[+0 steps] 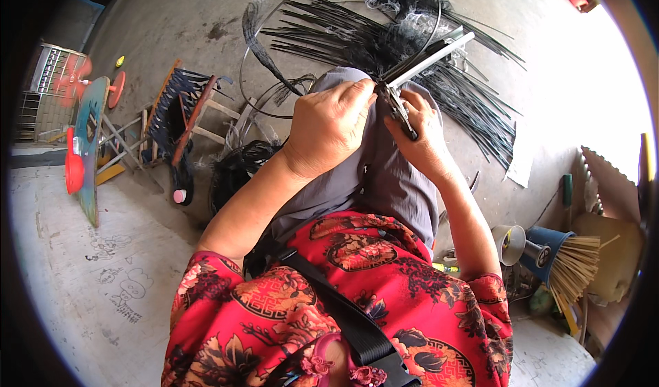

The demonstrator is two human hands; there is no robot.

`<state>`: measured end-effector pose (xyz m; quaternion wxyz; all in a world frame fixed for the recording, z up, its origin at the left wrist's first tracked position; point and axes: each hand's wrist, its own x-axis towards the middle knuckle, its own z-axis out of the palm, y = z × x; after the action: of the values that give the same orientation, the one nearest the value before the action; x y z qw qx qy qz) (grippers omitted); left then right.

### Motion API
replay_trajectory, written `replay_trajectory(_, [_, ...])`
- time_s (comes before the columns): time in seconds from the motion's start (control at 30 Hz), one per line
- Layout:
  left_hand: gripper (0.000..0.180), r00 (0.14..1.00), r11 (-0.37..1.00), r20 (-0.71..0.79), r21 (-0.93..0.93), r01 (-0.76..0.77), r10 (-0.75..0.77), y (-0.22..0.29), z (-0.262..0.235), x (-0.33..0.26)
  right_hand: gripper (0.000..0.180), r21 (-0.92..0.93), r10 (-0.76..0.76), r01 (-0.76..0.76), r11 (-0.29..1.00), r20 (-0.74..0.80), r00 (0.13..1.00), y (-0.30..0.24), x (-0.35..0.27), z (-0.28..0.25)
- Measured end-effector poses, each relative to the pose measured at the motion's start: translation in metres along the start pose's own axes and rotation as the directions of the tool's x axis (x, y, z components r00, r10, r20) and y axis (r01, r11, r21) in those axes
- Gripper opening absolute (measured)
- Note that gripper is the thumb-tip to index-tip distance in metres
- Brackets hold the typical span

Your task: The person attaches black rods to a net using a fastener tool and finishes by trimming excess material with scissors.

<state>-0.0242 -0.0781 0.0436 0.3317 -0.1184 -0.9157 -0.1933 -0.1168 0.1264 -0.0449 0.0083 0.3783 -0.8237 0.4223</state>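
Note:
In front of my knees my right hand (421,130) is wrapped round a dark metal hand tool (398,109), and a long silver bar (439,57) sticks out from it to the upper right. My left hand (333,123) is closed in a pinch at the tool's near end. What its fingers hold is hidden. A large thin dark hoop (241,61) arcs out beyond my hands, and black netting (255,40) hangs bunched along its left side. The hoop's near part passes behind my left hand.
Black rods (329,27) lie in a wide pile with netting (405,27) on the floor ahead. A folding chair (182,112) and a red fan (75,78) stand left. Thin sticks fill a blue bucket (549,253) at right. A black bundle (237,174) lies by my left leg.

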Motion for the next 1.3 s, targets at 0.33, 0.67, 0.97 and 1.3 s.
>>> replay_trajectory(0.33, [0.023,1.0,0.989,-0.023,0.145,0.018,-0.015,0.04,0.08,-0.019,0.035,-0.132,0.161,-0.164,0.978,-0.038,0.986,0.044,-0.051,-0.035])
replay_trajectory(0.67, [0.016,0.976,0.988,-0.158,-0.055,0.141,-0.148,0.038,0.081,0.009,0.036,0.206,0.29,-0.31,0.928,0.122,0.949,0.083,-0.092,-0.055])
replay_trajectory(0.97, [0.016,0.962,0.953,-0.032,-0.148,0.263,-0.27,0.077,0.177,-0.055,0.024,0.367,0.348,-0.385,0.847,0.164,0.923,0.176,-0.228,-0.04])
replay_trajectory(1.3, [0.017,0.996,0.973,0.003,-0.211,0.093,-0.095,0.124,0.149,-0.035,0.04,0.333,0.341,-0.357,0.873,0.108,0.934,0.13,-0.194,-0.05])
